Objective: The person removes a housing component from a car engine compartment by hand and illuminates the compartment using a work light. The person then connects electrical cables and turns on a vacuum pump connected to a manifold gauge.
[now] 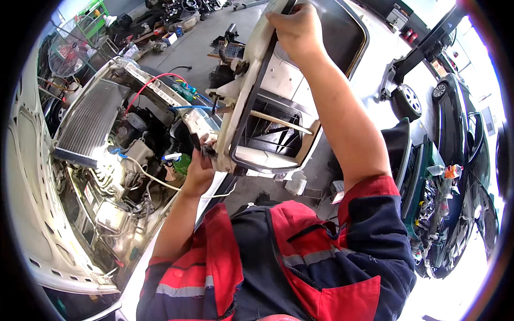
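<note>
I hold up a large white plastic housing (276, 77) with a black rim, which looks like a car headlight housing. Its open side shows a dark hollow and white inner walls. My right hand (300, 32) is closed over its upper edge, thumb on the white outer side. My left hand (199, 170) is lower, fingers closed around a small dark part at the housing's lower left side; its fingertips are partly hidden. Just left of the housing is the car's open engine bay (142, 144), with a radiator (93, 120) lit brightly at its lower end.
A raised white bonnet (40, 187) stands at far left. Red and blue hoses (150, 83) cross the bay's front, and a green bottle (183, 163) sits at its edge. A fan (69, 56) is behind. To the right are a loose wheel (407, 101) and a dark car (460, 128).
</note>
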Tool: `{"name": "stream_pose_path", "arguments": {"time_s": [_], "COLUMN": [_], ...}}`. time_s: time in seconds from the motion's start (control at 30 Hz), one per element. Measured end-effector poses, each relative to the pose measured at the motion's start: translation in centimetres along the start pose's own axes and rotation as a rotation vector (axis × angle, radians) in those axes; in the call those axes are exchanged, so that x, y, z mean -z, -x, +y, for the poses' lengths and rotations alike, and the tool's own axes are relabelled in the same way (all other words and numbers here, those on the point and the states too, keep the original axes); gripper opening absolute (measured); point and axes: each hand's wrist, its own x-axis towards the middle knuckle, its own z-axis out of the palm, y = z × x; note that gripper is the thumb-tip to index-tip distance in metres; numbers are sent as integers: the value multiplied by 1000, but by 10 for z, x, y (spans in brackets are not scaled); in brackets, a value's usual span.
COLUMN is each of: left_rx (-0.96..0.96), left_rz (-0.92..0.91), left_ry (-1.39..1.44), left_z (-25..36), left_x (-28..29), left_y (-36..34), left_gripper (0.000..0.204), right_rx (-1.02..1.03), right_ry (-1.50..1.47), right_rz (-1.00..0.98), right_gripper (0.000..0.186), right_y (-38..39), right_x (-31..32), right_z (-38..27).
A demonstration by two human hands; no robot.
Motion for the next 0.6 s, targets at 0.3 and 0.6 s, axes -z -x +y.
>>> {"name": "stream_pose_path", "arguments": {"time_s": [0.3, 0.6], "left_rx": [-143, 71], "left_rz": [78, -118], "left_ry": [-524, 417], "left_z": [-12, -28], "left_x": [-9, -11], "left_y": [-48, -79], "left_gripper": [93, 62], "right_rx": [-46, 5], "right_ry": [-146, 681], "right_rz": [69, -257], "right_gripper": [30, 46], "right_y": [-27, -13], "right_x": [20, 30], "right_z": [11, -27]}}
